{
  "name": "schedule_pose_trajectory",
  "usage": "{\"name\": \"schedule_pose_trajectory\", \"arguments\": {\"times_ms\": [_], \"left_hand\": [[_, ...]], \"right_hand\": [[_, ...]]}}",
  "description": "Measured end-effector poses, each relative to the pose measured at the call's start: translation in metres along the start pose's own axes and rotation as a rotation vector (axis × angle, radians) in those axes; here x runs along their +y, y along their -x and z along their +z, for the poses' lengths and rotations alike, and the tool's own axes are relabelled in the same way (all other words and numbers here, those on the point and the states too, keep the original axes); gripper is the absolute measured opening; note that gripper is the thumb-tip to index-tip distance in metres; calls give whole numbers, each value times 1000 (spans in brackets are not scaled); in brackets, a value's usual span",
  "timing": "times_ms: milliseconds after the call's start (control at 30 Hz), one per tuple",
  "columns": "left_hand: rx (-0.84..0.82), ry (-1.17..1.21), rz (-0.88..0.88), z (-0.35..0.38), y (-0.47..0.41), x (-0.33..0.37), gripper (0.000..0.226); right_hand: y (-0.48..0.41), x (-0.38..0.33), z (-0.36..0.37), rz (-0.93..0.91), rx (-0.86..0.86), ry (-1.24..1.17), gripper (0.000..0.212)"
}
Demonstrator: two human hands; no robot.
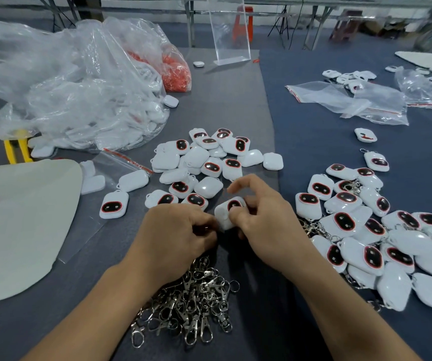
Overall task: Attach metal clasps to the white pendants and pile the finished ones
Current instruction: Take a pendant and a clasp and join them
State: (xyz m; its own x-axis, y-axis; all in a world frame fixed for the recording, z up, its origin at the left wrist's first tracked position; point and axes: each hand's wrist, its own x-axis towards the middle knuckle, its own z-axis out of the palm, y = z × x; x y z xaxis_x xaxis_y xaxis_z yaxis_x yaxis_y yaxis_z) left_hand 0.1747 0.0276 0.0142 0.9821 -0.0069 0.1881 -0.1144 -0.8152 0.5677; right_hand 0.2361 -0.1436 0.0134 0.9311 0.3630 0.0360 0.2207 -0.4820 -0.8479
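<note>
The left hand [176, 230] and the right hand [264, 217] both grip one white pendant [229, 212] with curled fingers, low over the desk [235, 100], between the heap of metal clasps [191, 303] and the loose pendants [204, 162]. At the far left, a big clear bag [79, 87] is full of white pendants. The smaller bag [177, 71] behind it holds red pieces.

- Just ahead of the fingers [246, 181], a loose heap of white pendants [204, 162] covers the grey mat [235, 105].
- Behind them, between the forearms, the tangle of metal clasps [191, 303] fills the gap.
- To their right, a narrow bare strip of blue cloth [295, 142], then the pile of clasped pendants [366, 230].
- To their left, mostly open mat as far as a white sheet [14, 217].
- Far ahead-left, plastic bags [79, 87] rise high.
</note>
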Motion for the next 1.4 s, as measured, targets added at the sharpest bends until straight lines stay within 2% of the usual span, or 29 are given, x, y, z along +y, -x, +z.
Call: {"name": "schedule_pose_trajectory", "arguments": {"times_ms": [200, 333, 467, 600, 667, 733, 833, 1133, 1267, 1400], "left_hand": [[20, -14, -33, 1, 1, 1, 23], [31, 0, -67, 2, 2, 2, 23], [39, 0, -51, 1, 4, 4, 36], [95, -149, 44, 3, 7, 6, 15], [146, -279, 148, 4, 10, 10, 5], [190, -337, 204, 6, 12, 13, 8], [228, -346, 221, 6, 13, 13, 10], [228, -347, 254, 5, 18, 13, 11], [322, -245, 197, 5, 17, 12, 9], [415, -127, 171, 0, 12, 12, 9]], "right_hand": [[1, -2, -6, 2, 8, -7, 18], [4, -5, -5, -55, 6, 70, 18], [4, -7, -5, -88, 8, 114, 16], [5, -7, -4, -87, 0, 89, 15], [4, -4, -5, -49, -10, 47, 14], [2, -1, -6, 30, -28, -47, 11], [-1, 2, -4, 104, -68, -177, 13], [-2, 0, -4, 197, -132, -303, 12], [-1, -4, -10, 262, -183, -498, 11], [0, -9, -9, 316, -152, -682, 17]]}}
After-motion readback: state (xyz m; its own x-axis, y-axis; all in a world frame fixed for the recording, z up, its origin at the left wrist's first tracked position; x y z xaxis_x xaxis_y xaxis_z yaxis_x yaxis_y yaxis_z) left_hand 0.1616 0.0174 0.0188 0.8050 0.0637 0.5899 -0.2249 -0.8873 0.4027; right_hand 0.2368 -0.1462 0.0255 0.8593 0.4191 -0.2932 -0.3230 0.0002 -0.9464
